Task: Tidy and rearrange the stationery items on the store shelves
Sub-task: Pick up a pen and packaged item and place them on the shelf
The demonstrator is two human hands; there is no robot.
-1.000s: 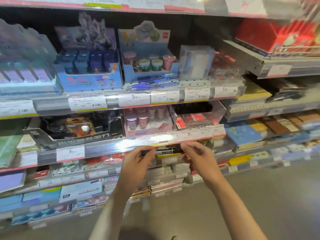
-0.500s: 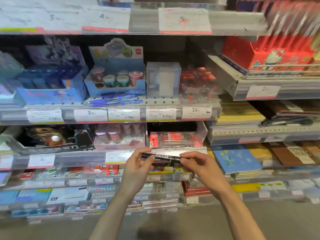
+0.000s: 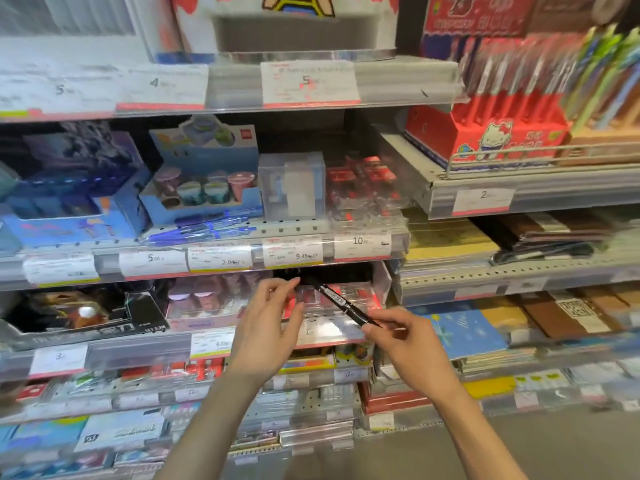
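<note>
Black pen (image 3: pixel 341 304) slants from upper left down to lower right in front of the clear tray (image 3: pixel 381 289), right hand (image 3: pixel 403 344) pinching its lower end, left hand (image 3: pixel 268 327) loose-fingered just beside the free upper end, holding nothing, nearer that tip.

- Grey metal shelving (image 3: pixel 519 188) fills the view, tiered.
- Below the shelving, a strip of plain, possibly concrete floor (image 3: pixel 561 441).
- Light glares off the shelving's plastic price rails (image 3: pixel 138 351).

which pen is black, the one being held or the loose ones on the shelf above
The held pen, pinched at its lower end by the right hand, is black; the loose pens lying flat on the shelf above are blue.
</note>
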